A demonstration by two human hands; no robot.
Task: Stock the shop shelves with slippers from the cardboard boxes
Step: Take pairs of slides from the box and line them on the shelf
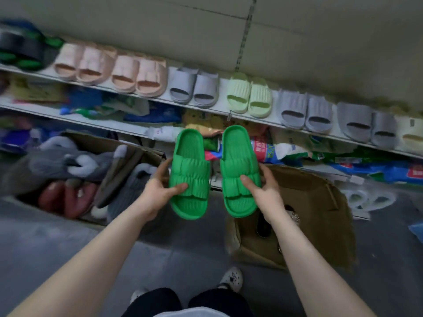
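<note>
Cardboard box on the left [96, 139]: open on the floor, holding grey plush slippers [57, 165] and dark red ones [66, 197], all blurred.
Left hand [160, 191]: grips the left green slipper at its outer edge, thumb laid across the ribbed strap, fingers curled behind the side.
Left green slipper [190, 172]: footbed facing up, open toe toward the person, heel toward the shelves, just right of the left hand.
Right green slipper [239, 170]: turned the same way, beside its mate with a narrow gap, not touching.
Right hand [263, 191]: holds the right green slipper at its outer edge, thumb on the strap, fingers wrapped round the side.
Cardboard box on the right [320, 202]: open on the floor beneath the right hand; something dark lies inside, too dim to identify.
Green pair overall: held in the air between the two boxes, in front of the lower shelf [68, 118] with its coloured packets [265, 149].
Top shelf [160, 100]: a row of pairs above the held slippers, namely pink pairs [109, 69], a grey pair [194, 88], a pale green pair [249, 97], then more grey pairs [306, 110].
</note>
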